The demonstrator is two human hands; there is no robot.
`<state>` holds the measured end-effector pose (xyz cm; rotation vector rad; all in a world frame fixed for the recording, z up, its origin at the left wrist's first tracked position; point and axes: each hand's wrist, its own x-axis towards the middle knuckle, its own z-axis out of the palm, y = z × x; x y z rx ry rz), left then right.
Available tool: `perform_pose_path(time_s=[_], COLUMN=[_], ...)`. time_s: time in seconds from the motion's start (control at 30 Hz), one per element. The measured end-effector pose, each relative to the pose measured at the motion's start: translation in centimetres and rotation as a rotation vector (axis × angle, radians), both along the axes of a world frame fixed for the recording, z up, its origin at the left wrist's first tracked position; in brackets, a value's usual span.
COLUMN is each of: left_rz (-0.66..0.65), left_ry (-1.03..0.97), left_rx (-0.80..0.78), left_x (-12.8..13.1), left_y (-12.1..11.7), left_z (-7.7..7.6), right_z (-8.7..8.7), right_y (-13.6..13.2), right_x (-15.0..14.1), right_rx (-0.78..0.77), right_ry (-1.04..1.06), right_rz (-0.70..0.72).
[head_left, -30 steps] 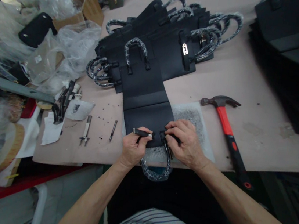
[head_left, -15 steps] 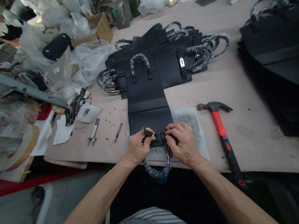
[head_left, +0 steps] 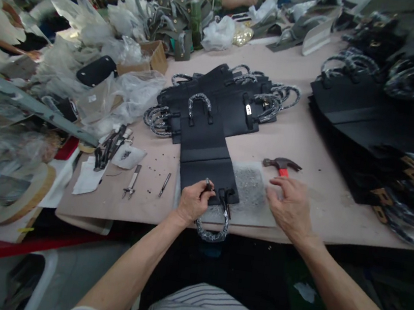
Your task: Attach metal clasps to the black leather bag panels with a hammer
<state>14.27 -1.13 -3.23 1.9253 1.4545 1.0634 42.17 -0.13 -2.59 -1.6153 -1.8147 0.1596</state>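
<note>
My left hand [head_left: 192,203] is closed around a short, dark metal punch [head_left: 208,182], held over the near end of a black bag panel [head_left: 209,150]. A plastic-wrapped handle [head_left: 211,235] on this end loops over the table edge, beside the wrist. The panel's near end lies on a greyish, speckled pad [head_left: 251,194]. To the right, my right hand [head_left: 292,205] is open with fingers apart, over the claw hammer [head_left: 283,164]. It covers most of the hammer's red and black handle; I cannot tell whether it touches it.
More black bag panels [head_left: 242,108] with wrapped handles lie behind. A large dark stack [head_left: 367,111] fills the right side. At left are a slim metal rod [head_left: 164,185], a divider-like tool [head_left: 132,183] and plastic bags [head_left: 139,91]. A co-worker's arm [head_left: 238,0] shows across the table.
My right hand has left the panel's near end and moved right to the hammer, its fingers opening. My left hand stays on the punch. The view has tilted up, showing a co-worker.
</note>
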Motion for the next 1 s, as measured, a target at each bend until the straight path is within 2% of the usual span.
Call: perform_pose_path(time_s=[0.1,0.17,0.2,0.3,0.37,0.47,0.57,0.67,0.77,0.83,0.93,1.0], left_rz=[-0.004,-0.008,-0.008,0.001,-0.002,-0.017,-0.011,0.0,-0.001,0.002,0.004,0.002], left_ry=[0.01,0.015,0.014,0.006,-0.002,-0.008,-0.003,0.01,0.021,0.023,0.026,0.027], left_rx=[-0.01,-0.013,-0.013,-0.018,-0.025,-0.018,-0.005,-0.015,-0.007,0.004,-0.008,-0.017], left_x=[0.0,0.0,0.0,0.0,0.0,0.0,0.0,0.0,0.0,0.0,0.0,0.0], left_y=[0.0,0.0,0.0,0.0,0.0,-0.1,-0.2,-0.2,-0.2,-0.2,-0.2,-0.2], left_z=[-0.1,-0.2,-0.2,-0.1,0.0,-0.1,-0.3,-0.4,-0.3,-0.3,-0.3,-0.4], right_z=[-0.8,-1.2,-1.2,-0.3,0.9,2.9,5.2,8.5,11.9,13.3,14.0,14.3], right_y=[-0.7,-1.0,-1.0,-0.3,0.3,0.7,0.0,-1.3,-2.3,-2.8,-3.3,-3.4], right_x=[3.5,4.8,5.1,4.8,4.2,2.7,0.8,-1.0,-2.1,-2.7,-3.2,-3.5], right_rx=[-0.267,-0.433,-0.499,-0.735,-0.879,-0.964,-0.922,-0.75,-0.516,-0.379,-0.274,-0.241], right_ry=[-0.215,-0.232,-0.176,0.289,0.603,0.782,0.88,0.848,0.494,0.196,-0.145,-0.283], right_rz=[-0.139,-0.18,-0.202,-0.285,-0.27,-0.18,-0.162,-0.103,0.078,0.206,0.342,0.39])
